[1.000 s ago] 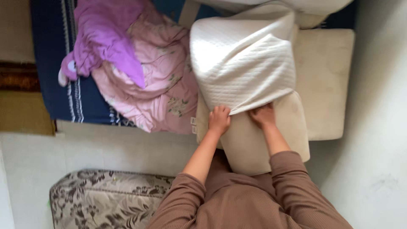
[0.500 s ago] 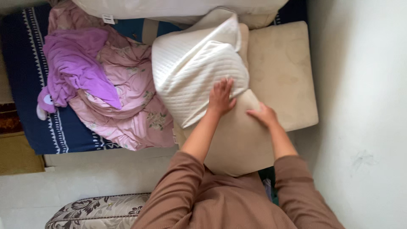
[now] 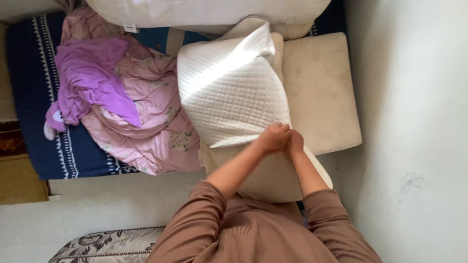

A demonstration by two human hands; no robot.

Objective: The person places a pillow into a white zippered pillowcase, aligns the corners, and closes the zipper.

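My left hand [image 3: 273, 138] and my right hand [image 3: 294, 140] are closed side by side, knuckles touching, both gripping the near corner of the white quilted fabric pillow cover [image 3: 229, 92]. The cover is partly drawn over the beige foam pillow [image 3: 265, 173], whose bare near end protrudes toward me beneath my forearms. This pillow rests partly on a second beige rectangular cushion [image 3: 321, 87], which lies flat to the right against the pale wall [image 3: 414, 122]. Just left of the cover lies a crumpled pink floral quilt [image 3: 161, 131], a purple garment [image 3: 92, 78] on top of it, both on a navy patterned bed sheet [image 3: 29, 122]. My sleeves are brown ribbed knit.
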